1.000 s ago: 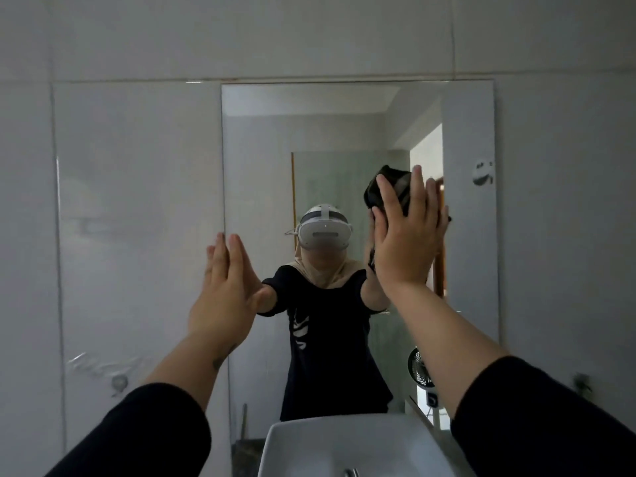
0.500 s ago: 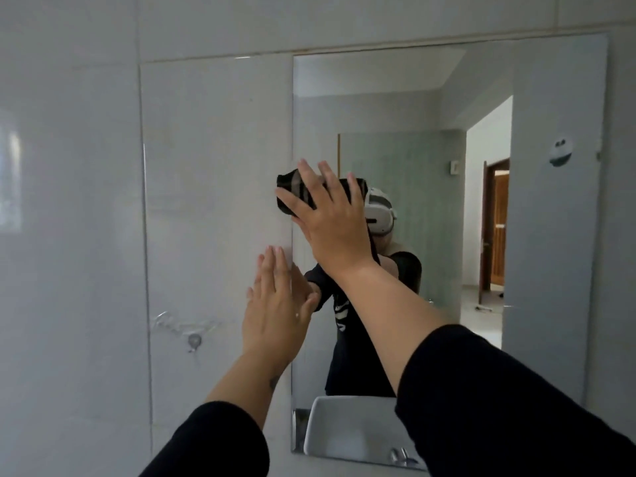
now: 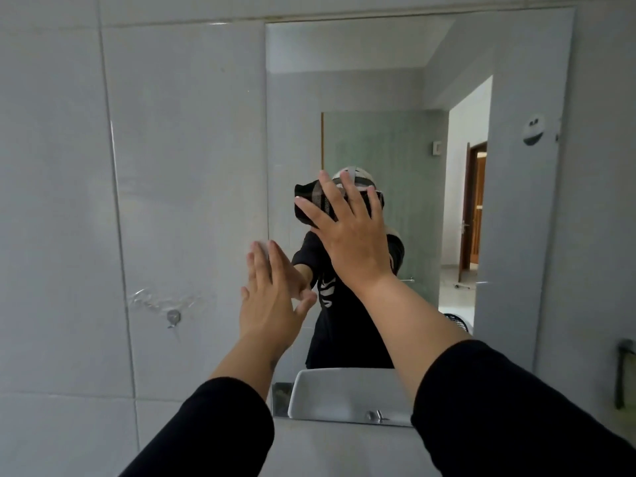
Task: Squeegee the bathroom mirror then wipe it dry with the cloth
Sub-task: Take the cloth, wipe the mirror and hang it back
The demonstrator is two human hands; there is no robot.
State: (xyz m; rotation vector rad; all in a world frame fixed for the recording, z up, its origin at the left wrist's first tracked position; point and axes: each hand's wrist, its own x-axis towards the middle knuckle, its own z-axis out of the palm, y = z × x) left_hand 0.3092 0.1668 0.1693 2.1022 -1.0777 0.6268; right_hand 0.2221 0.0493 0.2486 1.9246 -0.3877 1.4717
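Note:
The frameless bathroom mirror (image 3: 509, 235) hangs on the grey tiled wall and fills the middle and right of the view. My right hand (image 3: 347, 232) presses a dark cloth with pale stripes (image 3: 311, 199) flat against the glass, left of the mirror's centre, fingers spread over it. My left hand (image 3: 272, 297) lies flat with fingers together on the mirror's left edge, half on the tile, and holds nothing. No squeegee is in sight.
The mirror reflects a white basin (image 3: 344, 397) with a tap (image 3: 375, 415), an open doorway (image 3: 468, 201) and a person in black. A metal wall fitting (image 3: 173, 317) sits on the left tile. A dark object (image 3: 623, 373) hangs at the right edge.
My right hand has swept the cloth from the mirror's right side to its left part, then lower. The view has shifted left and nearer. My left hand stays at the left edge.

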